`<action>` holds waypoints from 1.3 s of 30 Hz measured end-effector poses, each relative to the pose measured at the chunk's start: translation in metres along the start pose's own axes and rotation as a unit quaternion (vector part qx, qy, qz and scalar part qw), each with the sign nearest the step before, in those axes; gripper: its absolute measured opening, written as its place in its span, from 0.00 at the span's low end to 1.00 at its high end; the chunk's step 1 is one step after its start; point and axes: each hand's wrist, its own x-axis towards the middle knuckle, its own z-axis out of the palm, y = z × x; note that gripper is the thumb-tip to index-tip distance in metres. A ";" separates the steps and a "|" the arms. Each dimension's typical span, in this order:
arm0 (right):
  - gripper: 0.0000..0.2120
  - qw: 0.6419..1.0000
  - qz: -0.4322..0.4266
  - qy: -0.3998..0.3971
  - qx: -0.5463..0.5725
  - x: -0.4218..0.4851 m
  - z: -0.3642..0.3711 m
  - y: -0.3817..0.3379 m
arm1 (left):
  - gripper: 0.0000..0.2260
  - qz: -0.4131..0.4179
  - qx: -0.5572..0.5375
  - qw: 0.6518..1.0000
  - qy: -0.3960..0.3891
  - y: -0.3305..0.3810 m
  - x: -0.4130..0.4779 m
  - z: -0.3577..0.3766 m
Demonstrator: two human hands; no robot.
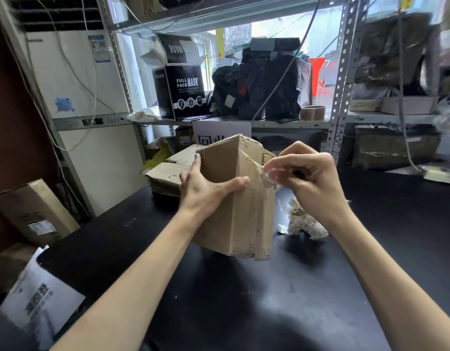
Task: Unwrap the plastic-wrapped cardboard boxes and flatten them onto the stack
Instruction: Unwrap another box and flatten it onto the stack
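Note:
A brown cardboard box [240,216] stands on end on the black table [244,287], its open top facing me. My left hand [206,191] grips its left wall, fingers on the far side and thumb across the near corner. My right hand [310,178] pinches a strip of clear plastic wrap [265,177] that clings to the box's right wall. A stack of flattened cardboard boxes [168,173] lies on the table behind the box, to the left. A crumpled heap of removed plastic wrap [301,220] lies right of the box.
A metal shelf rack [341,79] stands behind the table with a black "Full Face Mask" box [179,92], dark bags and a tape roll [312,113]. A tall carton [34,214] and a white printed sheet [39,297] sit at the left, off the table edge.

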 end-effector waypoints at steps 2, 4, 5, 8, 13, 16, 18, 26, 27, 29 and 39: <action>0.13 0.999 -0.014 0.031 -0.029 -0.001 0.002 -0.004 | 0.70 -0.012 0.010 1.000 0.000 0.004 -0.001 0.000; 0.09 0.997 -0.018 0.072 -0.032 -0.003 0.005 -0.007 | 0.70 -0.027 0.017 0.999 -0.001 0.007 -0.004 -0.001; 0.09 0.995 -0.016 0.094 -0.031 -0.004 0.007 -0.007 | 0.69 -0.030 0.025 0.999 -0.006 0.007 -0.005 -0.001; 0.24 0.993 0.024 0.109 0.025 -0.001 0.005 -0.008 | 0.63 -0.022 0.053 0.998 -0.020 0.006 -0.009 -0.001; 0.17 0.996 0.043 0.033 -0.071 0.003 -0.002 -0.017 | 0.60 0.025 0.109 0.993 -0.043 0.011 -0.018 0.013; 0.10 0.981 0.024 0.072 -0.177 0.000 0.006 -0.021 | 0.61 0.020 0.118 0.992 -0.045 0.015 -0.020 0.022; 0.07 0.966 0.028 0.093 -0.238 0.000 0.009 -0.024 | 0.62 0.019 0.126 0.991 -0.043 0.016 -0.021 0.026; 0.09 0.968 0.001 -0.067 -0.242 0.005 -0.005 -0.018 | 0.61 0.015 0.112 0.993 -0.031 0.018 -0.017 0.029; 0.11 0.967 -0.001 -0.086 -0.240 0.005 -0.009 -0.017 | 0.61 0.015 0.117 0.992 -0.034 0.019 -0.018 0.031; 0.15 0.968 -0.004 -0.129 -0.217 0.005 -0.017 -0.017 | 0.61 0.007 0.129 0.991 -0.041 0.020 -0.018 0.033; 0.18 0.992 0.087 -0.029 -0.081 0.004 -0.009 -0.013 | 0.55 -0.049 0.063 0.996 -0.032 0.009 -0.003 0.005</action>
